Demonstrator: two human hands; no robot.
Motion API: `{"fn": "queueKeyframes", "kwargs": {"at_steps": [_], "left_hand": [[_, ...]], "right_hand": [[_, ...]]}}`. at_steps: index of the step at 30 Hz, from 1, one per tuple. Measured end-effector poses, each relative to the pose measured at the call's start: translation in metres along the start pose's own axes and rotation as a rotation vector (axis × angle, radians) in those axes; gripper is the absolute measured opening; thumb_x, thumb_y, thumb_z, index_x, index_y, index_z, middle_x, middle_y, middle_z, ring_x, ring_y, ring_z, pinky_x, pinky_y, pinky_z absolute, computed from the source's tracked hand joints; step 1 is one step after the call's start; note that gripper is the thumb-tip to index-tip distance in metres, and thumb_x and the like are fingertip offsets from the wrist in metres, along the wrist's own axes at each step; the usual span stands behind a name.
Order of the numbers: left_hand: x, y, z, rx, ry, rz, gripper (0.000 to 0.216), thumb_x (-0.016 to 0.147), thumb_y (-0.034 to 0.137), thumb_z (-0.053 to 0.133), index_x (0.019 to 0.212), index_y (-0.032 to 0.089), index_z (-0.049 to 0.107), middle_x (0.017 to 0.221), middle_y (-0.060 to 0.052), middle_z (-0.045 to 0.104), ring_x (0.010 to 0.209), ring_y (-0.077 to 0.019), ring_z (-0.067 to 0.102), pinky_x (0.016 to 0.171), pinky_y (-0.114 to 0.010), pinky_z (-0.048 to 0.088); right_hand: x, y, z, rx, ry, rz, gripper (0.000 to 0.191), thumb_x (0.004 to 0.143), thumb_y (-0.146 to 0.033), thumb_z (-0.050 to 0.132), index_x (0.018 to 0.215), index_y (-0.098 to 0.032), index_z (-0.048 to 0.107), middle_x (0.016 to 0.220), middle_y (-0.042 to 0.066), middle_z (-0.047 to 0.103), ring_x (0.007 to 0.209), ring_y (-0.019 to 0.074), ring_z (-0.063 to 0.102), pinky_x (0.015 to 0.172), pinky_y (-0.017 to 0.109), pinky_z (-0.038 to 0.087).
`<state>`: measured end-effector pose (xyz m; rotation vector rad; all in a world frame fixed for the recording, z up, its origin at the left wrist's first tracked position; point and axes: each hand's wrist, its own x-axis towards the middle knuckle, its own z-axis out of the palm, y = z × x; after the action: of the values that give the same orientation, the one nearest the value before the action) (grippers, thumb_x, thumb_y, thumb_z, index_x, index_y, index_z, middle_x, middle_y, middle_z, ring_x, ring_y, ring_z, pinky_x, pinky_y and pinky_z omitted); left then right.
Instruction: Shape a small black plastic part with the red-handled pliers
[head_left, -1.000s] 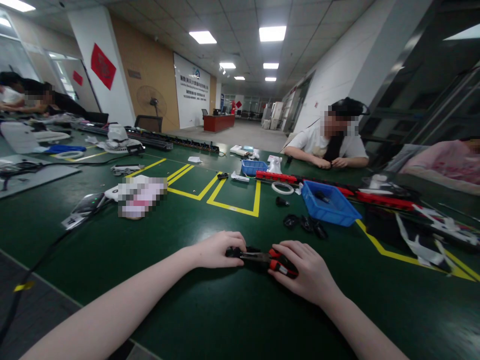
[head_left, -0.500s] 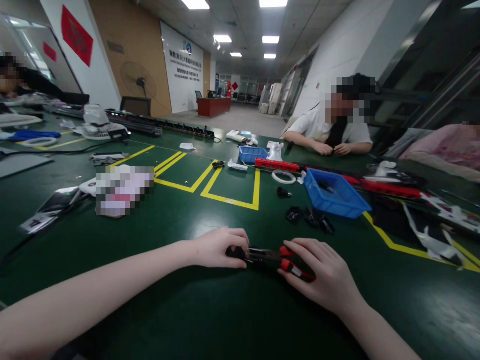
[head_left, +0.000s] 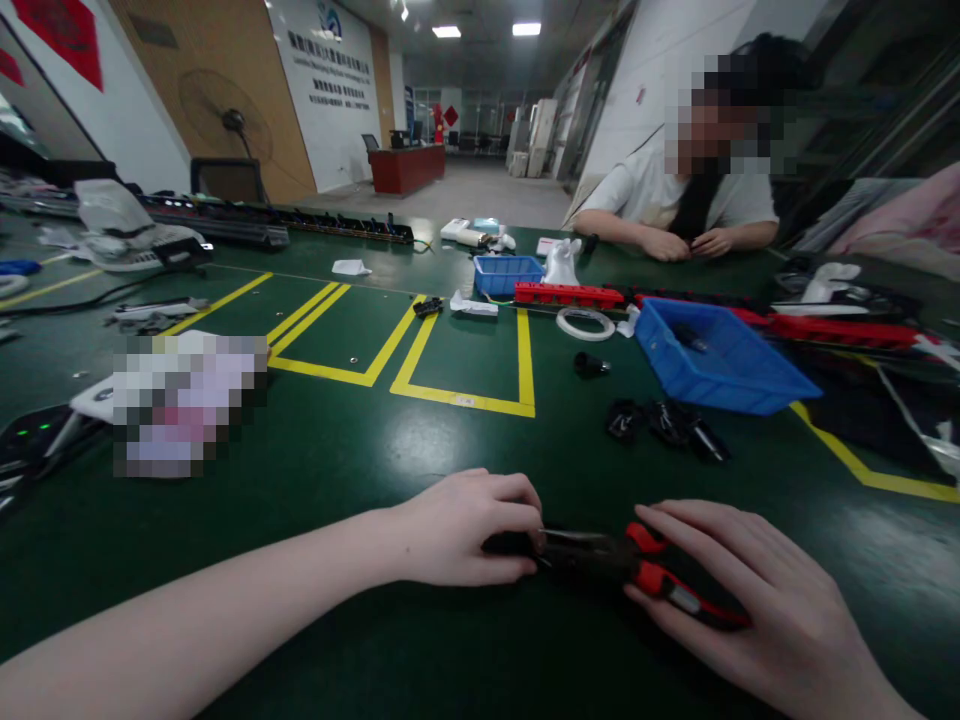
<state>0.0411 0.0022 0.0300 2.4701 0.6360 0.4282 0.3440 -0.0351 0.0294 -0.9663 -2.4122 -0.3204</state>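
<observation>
My right hand (head_left: 765,590) is closed around the red-and-black handles of a pair of pliers (head_left: 589,552), just above the green table. The pliers' jaws point left, towards my left hand (head_left: 469,530). Between its thumb and fingers, my left hand pinches a small black part (head_left: 506,543). The tips of the jaws meet that part at the fingertips, but whether they grip it is hard to make out. Most of the black part is hidden by the fingers.
Several black parts in clear wrapping (head_left: 667,425) lie beyond the pliers, near a blue bin (head_left: 727,365). A smaller blue bin (head_left: 508,275), a white ring (head_left: 585,323) and red strips (head_left: 566,294) are farther back. Yellow tape (head_left: 465,402) marks the table (head_left: 360,620). A person (head_left: 675,215) sits opposite.
The view has tilted down and come closer, so hands and pliers appear larger and farther right. Both hands keep their hold on the pliers and the black part.
</observation>
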Motion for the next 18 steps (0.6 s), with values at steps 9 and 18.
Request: {"fn": "queueKeyframes", "kwargs": {"at_steps": [9, 18], "left_hand": [[-0.003, 0.002, 0.001, 0.067, 0.037, -0.006, 0.008, 0.090, 0.023, 0.061, 0.097, 0.020, 0.063, 0.120, -0.002, 0.059, 0.102, -0.0184, 0.060, 0.084, -0.032, 0.044], [-0.006, 0.006, 0.010, 0.078, 0.097, -0.038, 0.011, 0.094, 0.021, 0.057, 0.100, 0.023, 0.066, 0.126, -0.001, 0.062, 0.103, -0.0186, 0.060, 0.084, -0.034, 0.045]], "right_hand": [[-0.010, 0.010, 0.015, -0.014, -0.098, 0.270, 0.045, 0.087, -0.050, 0.061, 0.124, -0.025, 0.061, 0.110, 0.009, 0.067, 0.091, 0.0266, 0.067, 0.071, 0.041, 0.055], [-0.001, -0.005, 0.011, -0.076, -0.132, 0.167, 0.044, 0.090, -0.044, 0.059, 0.127, -0.021, 0.059, 0.117, 0.011, 0.066, 0.104, 0.0282, 0.063, 0.083, 0.044, 0.052]]}}
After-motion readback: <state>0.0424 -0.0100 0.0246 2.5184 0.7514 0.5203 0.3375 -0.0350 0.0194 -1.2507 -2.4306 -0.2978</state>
